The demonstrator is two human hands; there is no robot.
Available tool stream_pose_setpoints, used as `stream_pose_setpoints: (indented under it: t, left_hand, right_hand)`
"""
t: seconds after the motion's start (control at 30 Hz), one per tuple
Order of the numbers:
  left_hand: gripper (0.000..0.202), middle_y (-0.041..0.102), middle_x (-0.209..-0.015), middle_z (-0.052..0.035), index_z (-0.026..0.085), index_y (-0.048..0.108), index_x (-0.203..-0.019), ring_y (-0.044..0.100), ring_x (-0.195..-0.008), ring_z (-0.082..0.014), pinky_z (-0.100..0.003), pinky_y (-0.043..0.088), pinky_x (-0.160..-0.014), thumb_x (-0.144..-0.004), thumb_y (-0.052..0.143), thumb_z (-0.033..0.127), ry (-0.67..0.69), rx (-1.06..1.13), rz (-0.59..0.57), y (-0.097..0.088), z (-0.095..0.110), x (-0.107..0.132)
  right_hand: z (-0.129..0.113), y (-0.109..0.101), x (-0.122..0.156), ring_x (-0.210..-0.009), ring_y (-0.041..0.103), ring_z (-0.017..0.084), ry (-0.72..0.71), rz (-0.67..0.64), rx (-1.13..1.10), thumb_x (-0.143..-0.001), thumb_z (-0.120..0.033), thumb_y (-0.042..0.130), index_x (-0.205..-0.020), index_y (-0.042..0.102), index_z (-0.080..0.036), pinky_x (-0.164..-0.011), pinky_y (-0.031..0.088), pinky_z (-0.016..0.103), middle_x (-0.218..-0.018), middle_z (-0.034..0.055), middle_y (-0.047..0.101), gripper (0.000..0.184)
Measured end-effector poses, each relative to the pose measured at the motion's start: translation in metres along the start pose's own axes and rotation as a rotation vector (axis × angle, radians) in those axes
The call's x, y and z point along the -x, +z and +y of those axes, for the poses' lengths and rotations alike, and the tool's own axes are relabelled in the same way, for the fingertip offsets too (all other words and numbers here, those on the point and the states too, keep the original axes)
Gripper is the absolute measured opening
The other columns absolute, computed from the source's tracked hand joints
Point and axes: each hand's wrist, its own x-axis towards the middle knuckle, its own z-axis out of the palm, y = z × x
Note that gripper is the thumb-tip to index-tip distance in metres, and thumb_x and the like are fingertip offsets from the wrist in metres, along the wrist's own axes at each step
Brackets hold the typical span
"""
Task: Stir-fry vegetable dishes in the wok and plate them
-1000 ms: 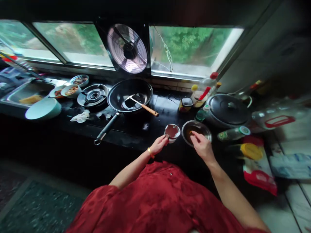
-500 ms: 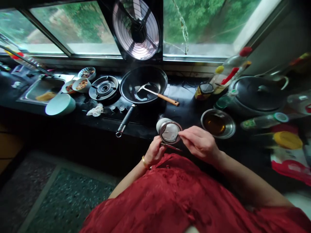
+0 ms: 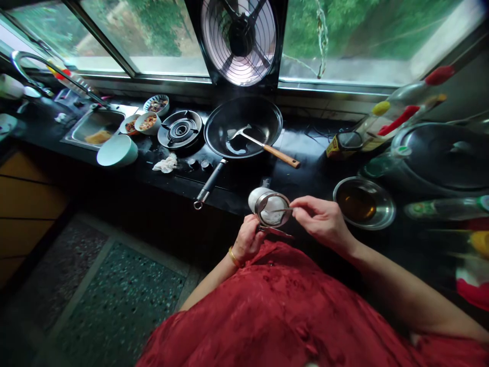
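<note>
My left hand (image 3: pixel 247 238) is closed around a small jar (image 3: pixel 256 199) with a metal rim, tilted so that its mouth faces me. White grains (image 3: pixel 270 216) fill the inside. A flipped-back lid (image 3: pixel 278 233) hangs below the mouth. Between the thumb and fingers of my right hand (image 3: pixel 324 219) is the thin handle of a small spoon (image 3: pixel 282 209); its tip is in the jar, against the white grains. Beyond the jar stands a black wok (image 3: pixel 221 122) on the stove, with a wooden-handled spatula (image 3: pixel 280 156) resting in it and a little liquid at the bottom.
Right of my right hand is a steel bowl (image 3: pixel 389 216) of amber liquid, near bottles and a large lidded pot (image 3: pixel 439 158). Left of the wok are a bare burner (image 3: pixel 180 130), a crumpled cloth (image 3: pixel 165 163), a pale bowl (image 3: pixel 117 151), several food bowls and a sink (image 3: pixel 72 135).
My right hand has moved slightly back from the jar's mouth, and the spoon's handle now shows across the white grains. The view has turned a little to the left.
</note>
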Motion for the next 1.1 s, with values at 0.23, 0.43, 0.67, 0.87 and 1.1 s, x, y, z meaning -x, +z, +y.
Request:
stream_pose_setpoints:
  t: [0.23, 0.43, 0.67, 0.87, 1.1]
  left_hand:
    - [0.021, 0.061, -0.087, -0.0106, 0.017, 0.057, -0.094, 0.058, -0.091, -0.0219, -0.035, 0.049, -0.08, -0.096, 0.04, 0.029, -0.075, 0.026, 0.012, 0.01, -0.004, 0.001]
    - [0.023, 0.062, -0.089, -0.0117, 0.016, 0.058, -0.094, 0.058, -0.092, -0.0227, -0.037, 0.049, -0.082, -0.096, 0.039, 0.029, -0.101, 0.02, 0.031, 0.014, -0.008, -0.001]
    - [0.021, 0.062, -0.089, -0.0113, 0.016, 0.058, -0.091, 0.059, -0.089, -0.0214, -0.035, 0.049, -0.078, -0.095, 0.04, 0.027, -0.104, -0.01, 0.078, 0.011, -0.011, 0.003]
    - [0.021, 0.062, -0.09, -0.012, 0.016, 0.059, -0.093, 0.058, -0.09, -0.0221, -0.036, 0.049, -0.078, -0.095, 0.041, 0.028, -0.155, -0.006, 0.069, 0.009, -0.013, 0.008]
    - [0.022, 0.063, -0.09, -0.012, 0.016, 0.059, -0.095, 0.058, -0.09, -0.0224, -0.037, 0.049, -0.079, -0.095, 0.041, 0.029, -0.143, -0.018, 0.078, 0.008, -0.014, 0.009]
  right_hand:
    - [0.011, -0.019, -0.011, -0.048, 0.054, 0.011, 0.281, 0.062, -0.184, -0.076, -0.031, 0.061, -0.078, 0.07, -0.015, -0.044, 0.04, 0.021, -0.06, 0.002, 0.065, 0.019]
    - [0.01, -0.024, -0.022, -0.047, 0.053, 0.01, 0.308, 0.023, -0.14, -0.074, -0.029, 0.062, -0.078, 0.07, -0.015, -0.043, 0.039, 0.021, -0.059, 0.0015, 0.064, 0.017]
    - [0.013, -0.021, -0.03, -0.05, 0.054, 0.011, 0.318, 0.013, -0.141, -0.074, -0.029, 0.062, -0.079, 0.07, -0.014, -0.046, 0.041, 0.021, -0.06, 0.0025, 0.065, 0.018]
    - [0.012, -0.016, -0.031, -0.05, 0.055, 0.011, 0.302, 0.008, -0.118, -0.075, -0.031, 0.063, -0.08, 0.07, -0.014, -0.046, 0.042, 0.022, -0.062, 0.0029, 0.066, 0.019]
    - [0.013, -0.016, -0.032, -0.051, 0.056, 0.012, 0.306, 0.019, -0.141, -0.074, -0.031, 0.064, -0.079, 0.071, -0.014, -0.046, 0.044, 0.022, -0.061, 0.0031, 0.066, 0.019]
